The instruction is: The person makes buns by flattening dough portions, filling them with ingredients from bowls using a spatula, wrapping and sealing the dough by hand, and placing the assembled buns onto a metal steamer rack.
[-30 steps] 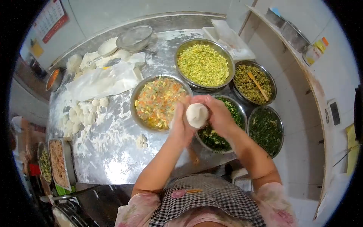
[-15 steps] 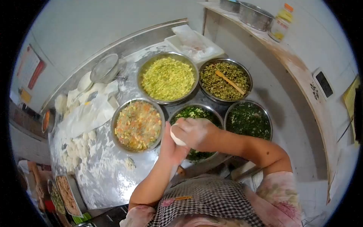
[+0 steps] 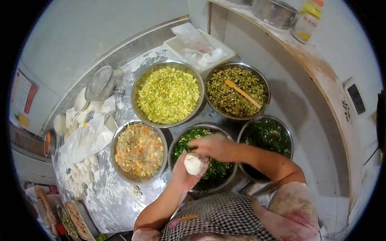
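A white ball of dough (image 3: 194, 164) rests in my left hand (image 3: 184, 175), whose palm and fingers cup it from below. Just above it, my right hand (image 3: 214, 147) is blurred by motion, its fingers near the dough's top; whether they hold anything is not clear. Both hands are over a steel bowl of chopped greens with yellow bits (image 3: 219, 172). To the left is a bowl of orange and yellow mixed filling (image 3: 140, 150).
Behind are a bowl of yellow-green filling (image 3: 169, 96) and a bowl with a wooden spatula (image 3: 243, 94). Dark greens fill a bowl (image 3: 268, 138) at right. Small dough pieces (image 3: 82, 175) lie on the floured table at left. A person's arm (image 3: 46, 205) shows at lower left.
The view has swung to the right. My right hand, earlier wrapped over the dough, has lifted off its top, and the dough now shows in my left palm.
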{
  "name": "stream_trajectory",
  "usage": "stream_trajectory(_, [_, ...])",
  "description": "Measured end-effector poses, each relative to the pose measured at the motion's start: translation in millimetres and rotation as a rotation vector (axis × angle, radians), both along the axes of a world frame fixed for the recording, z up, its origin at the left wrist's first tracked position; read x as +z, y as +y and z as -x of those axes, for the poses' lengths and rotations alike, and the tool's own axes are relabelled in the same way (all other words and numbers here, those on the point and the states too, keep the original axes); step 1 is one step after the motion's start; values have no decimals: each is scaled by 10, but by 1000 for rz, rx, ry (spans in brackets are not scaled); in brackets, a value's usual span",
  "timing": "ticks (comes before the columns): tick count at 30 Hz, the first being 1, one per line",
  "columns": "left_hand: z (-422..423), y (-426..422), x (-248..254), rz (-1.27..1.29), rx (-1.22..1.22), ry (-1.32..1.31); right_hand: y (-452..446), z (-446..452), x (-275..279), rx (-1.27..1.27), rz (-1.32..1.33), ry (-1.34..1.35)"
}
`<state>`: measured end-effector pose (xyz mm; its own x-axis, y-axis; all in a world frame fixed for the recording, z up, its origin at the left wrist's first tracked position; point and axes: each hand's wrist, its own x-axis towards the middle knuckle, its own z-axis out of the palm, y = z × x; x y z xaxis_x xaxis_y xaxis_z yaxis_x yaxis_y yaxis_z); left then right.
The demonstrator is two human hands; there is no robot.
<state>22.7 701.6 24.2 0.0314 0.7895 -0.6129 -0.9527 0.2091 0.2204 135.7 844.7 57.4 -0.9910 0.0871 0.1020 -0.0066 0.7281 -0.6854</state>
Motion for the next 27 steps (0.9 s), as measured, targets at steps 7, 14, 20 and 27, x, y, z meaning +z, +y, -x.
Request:
stream_trajectory(7, [186, -33, 114, 20, 106, -92, 1564, 95, -313, -741, -233, 101])
stream_trajectory(14, [302, -50, 50, -8, 157, -114, 2076, 627, -318, -749, -606, -261])
stream_trajectory(20, [419, -115, 13, -23, 214, -90, 2222, 792, -458, -689, -718, -359])
stream_trajectory(27, [468, -87, 62, -32, 236, -59, 2317, 477, -139, -822, 26, 18])
